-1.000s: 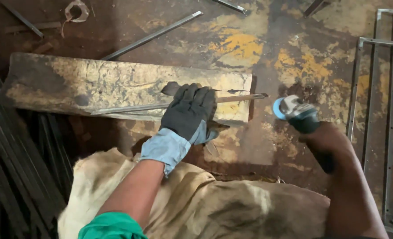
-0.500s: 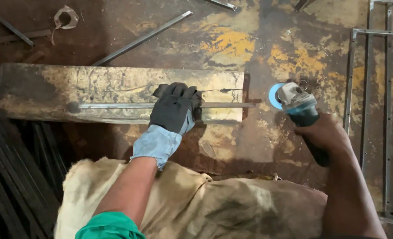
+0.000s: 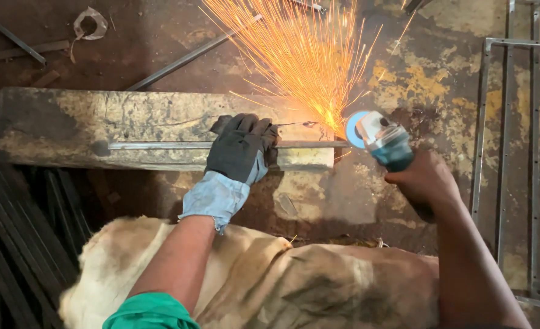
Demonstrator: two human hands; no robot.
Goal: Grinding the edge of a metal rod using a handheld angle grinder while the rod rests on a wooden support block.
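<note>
Between the hands, orange sparks (image 3: pixel 300 61) now fly as the bare right hand (image 3: pixel 425 183) grips the grinder (image 3: pixel 382 143) and the gloved left hand (image 3: pixel 242 149) clamps the thin steel rod (image 3: pixel 160 145) on a rough plank (image 3: pixel 69 122).

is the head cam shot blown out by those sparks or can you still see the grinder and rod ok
Head view: the sparks are bright orange streaks, glaring only where they start, at the grinder's blue disc. The angle grinder in the right hand, the steel rod and the gloved left hand stay sharp. Lighting is dim and even, the floor's left edge dark.
</note>
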